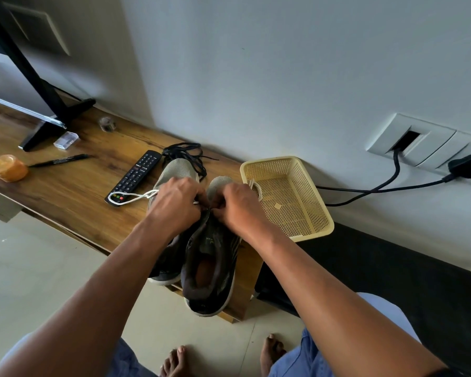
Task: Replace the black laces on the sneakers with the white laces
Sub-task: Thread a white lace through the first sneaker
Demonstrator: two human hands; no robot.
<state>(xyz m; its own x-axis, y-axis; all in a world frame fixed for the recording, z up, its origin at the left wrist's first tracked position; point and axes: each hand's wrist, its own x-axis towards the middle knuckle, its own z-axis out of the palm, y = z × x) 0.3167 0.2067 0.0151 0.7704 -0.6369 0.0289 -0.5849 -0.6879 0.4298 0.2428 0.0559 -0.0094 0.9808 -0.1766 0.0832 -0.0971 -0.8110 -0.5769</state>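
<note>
At centre frame, the left hand (176,198) and right hand (235,204) meet over the eyelet area of the right-hand sneaker (211,257), fingers curled inward and apparently pinching the white lace (132,196); the fingertips themselves are hidden, so the exact grip cannot be confirmed. One loop of this lace trails left from the left hand across the lower end of the TV remote (135,176), and another white strand shows just beyond the right hand at the rim of the yellow mesh basket (314,235). The second sneaker (172,170) lies just beside the first, toe toward the wall. The removed black laces (186,153) lie in a loose tangle beyond the toes. Both sneakers rest on the wooden shelf (74,191), heels overhanging its near edge. Handling judgement: the lace is light, limp and non-fragile; it buckles if pushed, so take hold close to its stiff tip for threading. The sneaker is light with a soft upper; steady it near the eyelets.
</note>
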